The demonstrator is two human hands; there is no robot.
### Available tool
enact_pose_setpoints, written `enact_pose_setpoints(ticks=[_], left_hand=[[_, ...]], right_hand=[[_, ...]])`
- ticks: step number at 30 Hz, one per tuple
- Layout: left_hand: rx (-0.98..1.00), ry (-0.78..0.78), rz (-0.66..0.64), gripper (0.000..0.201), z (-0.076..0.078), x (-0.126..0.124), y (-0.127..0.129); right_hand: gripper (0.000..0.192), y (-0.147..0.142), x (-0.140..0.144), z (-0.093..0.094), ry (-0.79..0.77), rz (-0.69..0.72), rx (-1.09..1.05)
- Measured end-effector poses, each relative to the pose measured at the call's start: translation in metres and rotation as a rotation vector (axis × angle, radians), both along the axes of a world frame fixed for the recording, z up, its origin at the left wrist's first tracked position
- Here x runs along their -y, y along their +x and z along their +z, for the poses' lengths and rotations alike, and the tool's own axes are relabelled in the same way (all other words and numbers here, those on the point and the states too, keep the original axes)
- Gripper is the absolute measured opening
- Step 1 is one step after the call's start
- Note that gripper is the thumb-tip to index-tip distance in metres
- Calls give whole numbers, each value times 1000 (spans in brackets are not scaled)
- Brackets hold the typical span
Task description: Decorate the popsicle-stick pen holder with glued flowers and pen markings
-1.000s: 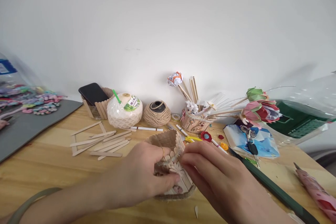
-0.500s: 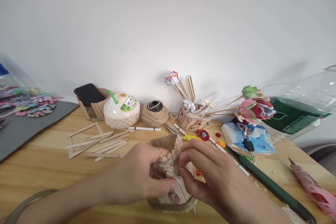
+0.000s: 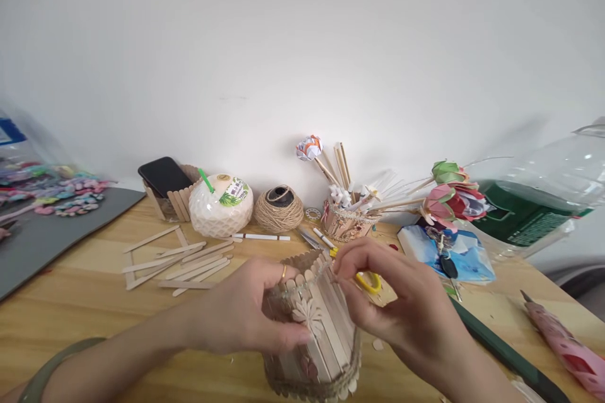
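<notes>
At lower centre a popsicle-stick pot (image 3: 314, 327) stands upright, its inside hidden, with the left hand (image 3: 246, 315) wrapped round its side and the right hand (image 3: 397, 308) pinching its rim trim narrowly, on a wooden table (image 3: 85, 302) before a white wall (image 3: 283, 44).

Bare forearms; gold ring (image 3: 283, 272) and green bangle (image 3: 57, 362) on the left.
</notes>
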State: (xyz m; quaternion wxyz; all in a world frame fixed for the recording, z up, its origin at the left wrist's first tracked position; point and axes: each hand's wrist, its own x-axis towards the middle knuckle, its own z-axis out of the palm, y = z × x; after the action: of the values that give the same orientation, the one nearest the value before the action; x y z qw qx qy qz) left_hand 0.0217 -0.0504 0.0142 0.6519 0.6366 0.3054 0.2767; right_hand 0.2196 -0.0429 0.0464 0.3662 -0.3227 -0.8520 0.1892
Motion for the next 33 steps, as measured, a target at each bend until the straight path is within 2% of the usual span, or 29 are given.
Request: enact_pose_setpoints(ticks=[4,8,12,14,18,21,27,33], left_hand=[[19,10,-3,12,1,2,0],[-9,44,34,8,2,6,0],[-71,121,76,7,0,8,0],[-137,235,119,5,0,7,1],[-368,596,302,8,1,7,5],[-457,790,397,13,2,10,8],[-482,1011,489,14,-2,13,12],[-501,1111,543,15,-4,13,13]], right_hand=[[13,3,-3,1,-56,-92,-97],[16,5,-4,-3,-89,-94,-243],[14,6,-2,-3,-69,-96,-94],[19,5,2,-2,-45,-88,-28],[11,-1,9,-5,107,-54,11],[11,-5,12,-11,177,-29,42],[11,-8,10,-20,273,-25,21],[12,-11,10,-21,305,-25,13]])
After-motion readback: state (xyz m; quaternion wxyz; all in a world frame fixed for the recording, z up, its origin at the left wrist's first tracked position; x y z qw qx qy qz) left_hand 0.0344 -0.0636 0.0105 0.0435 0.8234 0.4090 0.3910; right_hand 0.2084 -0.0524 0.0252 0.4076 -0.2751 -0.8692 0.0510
